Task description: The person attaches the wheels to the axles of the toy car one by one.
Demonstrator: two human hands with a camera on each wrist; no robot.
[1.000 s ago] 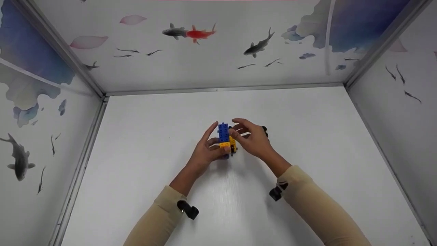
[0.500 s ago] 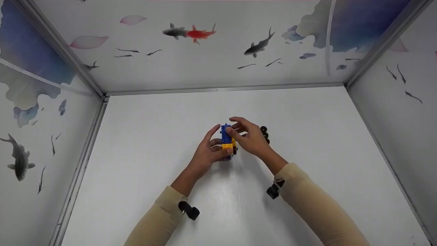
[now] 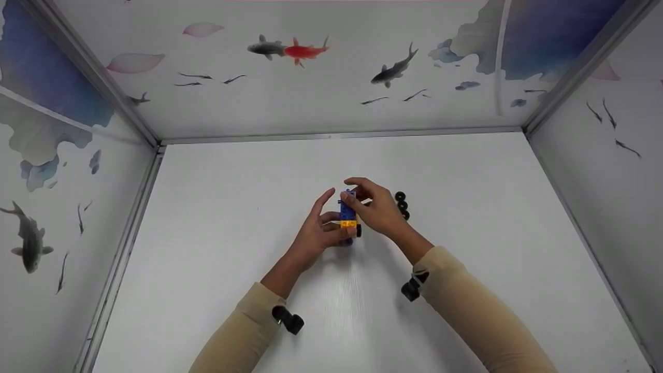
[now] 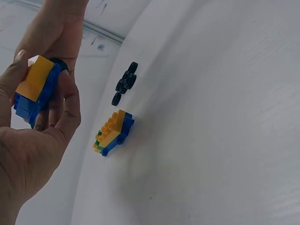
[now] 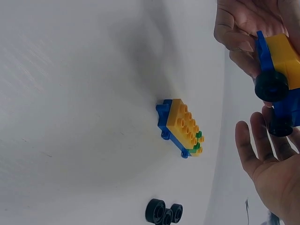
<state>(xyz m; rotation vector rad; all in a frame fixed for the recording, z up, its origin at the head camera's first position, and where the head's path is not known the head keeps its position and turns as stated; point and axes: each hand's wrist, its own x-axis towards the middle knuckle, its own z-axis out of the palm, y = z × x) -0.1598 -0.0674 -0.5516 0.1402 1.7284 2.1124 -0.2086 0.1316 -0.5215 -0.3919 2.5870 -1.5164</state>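
A toy car of blue and yellow building blocks (image 3: pixel 348 211) is held above the table between both hands. My left hand (image 3: pixel 312 237) grips its yellow end, with the thumb on the yellow block and the index finger raised. My right hand (image 3: pixel 380 210) pinches the blue end, its thumb on top. In the right wrist view the other right fingers (image 5: pixel 263 140) spread loosely below the car. Black wheels (image 5: pixel 272 86) sit on the car's side. A second block piece (image 4: pixel 112 133), yellow and green on a blue base, stands on the table; the head view hides it.
Several loose black wheels (image 3: pixel 401 204) lie in a cluster on the white table (image 3: pixel 233 181), just right of the right hand. Printed walls with fish enclose the table at the back (image 3: pixel 331 103) and both sides.
The toy car has shifted slightly right and turned, so less of its yellow side shows. My right hand has moved a little left, its thumb coming onto the blue top and uncovering more wheels.
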